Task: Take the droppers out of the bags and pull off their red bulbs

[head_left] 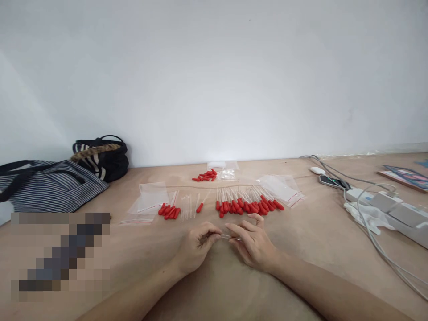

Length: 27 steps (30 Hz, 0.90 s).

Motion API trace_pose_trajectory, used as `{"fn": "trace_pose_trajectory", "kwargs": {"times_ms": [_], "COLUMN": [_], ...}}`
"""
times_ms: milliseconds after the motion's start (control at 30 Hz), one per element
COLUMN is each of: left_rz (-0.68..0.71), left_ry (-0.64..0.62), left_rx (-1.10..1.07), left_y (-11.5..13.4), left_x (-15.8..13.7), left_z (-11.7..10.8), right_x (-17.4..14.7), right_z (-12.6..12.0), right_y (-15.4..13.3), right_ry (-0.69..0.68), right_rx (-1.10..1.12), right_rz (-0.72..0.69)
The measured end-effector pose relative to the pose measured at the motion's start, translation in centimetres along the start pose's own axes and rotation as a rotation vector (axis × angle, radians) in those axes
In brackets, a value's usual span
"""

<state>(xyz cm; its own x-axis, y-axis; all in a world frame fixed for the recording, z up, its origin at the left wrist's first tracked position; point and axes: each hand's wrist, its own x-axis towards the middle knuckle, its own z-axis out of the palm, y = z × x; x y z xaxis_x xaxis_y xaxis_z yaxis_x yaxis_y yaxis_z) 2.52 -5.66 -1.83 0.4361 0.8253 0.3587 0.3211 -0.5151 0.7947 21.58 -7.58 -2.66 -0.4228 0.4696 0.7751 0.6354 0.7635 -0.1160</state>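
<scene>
Between my two hands runs a thin clear tube (225, 236), like the glass stem of a dropper. My left hand (198, 244) is closed in a pinch on its left end. The thumb and fingers of my right hand (254, 243) grip its right end, with the other fingers raised. Just beyond my right hand lies a row of droppers (247, 206) with red rubber bulbs and clear stems. Beyond my left hand are loose red bulbs (170, 211), several loose tubes (186, 207) and a single dropper (199, 207) with its bulb toward me.
Clear zip bags lie at left (147, 203) and right (282, 187). Farther back are more red bulbs (205, 175) and tubes (226, 174). Striped bag (56, 185) and black bag (113, 160) stand at left. A power strip (406, 218) with cables is at right.
</scene>
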Motion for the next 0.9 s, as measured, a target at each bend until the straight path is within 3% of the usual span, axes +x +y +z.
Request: {"fn": "trace_pose_trajectory", "kwargs": {"times_ms": [133, 267, 400, 500, 700, 900], "left_rz": [-0.202, -0.352, -0.440, -0.475, -0.546, -0.559], "left_ry": [0.184, 0.301, 0.225, 0.164, 0.000, -0.096], "left_rx": [-0.222, -0.254, -0.019, 0.119, 0.471, 0.737], "left_y": [0.3, 0.1, -1.1, -2.3, -4.1, -4.5], "left_x": [1.0, 3.3, 6.4, 8.6, 11.2, 12.1], "left_z": [-1.0, -4.3, -8.2, -9.6, -8.5, -7.3], "right_x": [-0.1, -0.1, -0.1, -0.1, -0.1, 0.0], "right_z": [0.1, 0.1, 0.0, 0.0, -0.1, -0.3], "right_y": [0.0, 0.0, 0.1, 0.1, 0.0, 0.0], "right_ry": [-0.049, -0.063, -0.068, -0.069, -0.086, -0.084], "right_rx": [-0.003, 0.008, 0.009, 0.004, 0.003, 0.017], "right_rz": [0.031, 0.044, 0.040, 0.032, 0.032, 0.022]}}
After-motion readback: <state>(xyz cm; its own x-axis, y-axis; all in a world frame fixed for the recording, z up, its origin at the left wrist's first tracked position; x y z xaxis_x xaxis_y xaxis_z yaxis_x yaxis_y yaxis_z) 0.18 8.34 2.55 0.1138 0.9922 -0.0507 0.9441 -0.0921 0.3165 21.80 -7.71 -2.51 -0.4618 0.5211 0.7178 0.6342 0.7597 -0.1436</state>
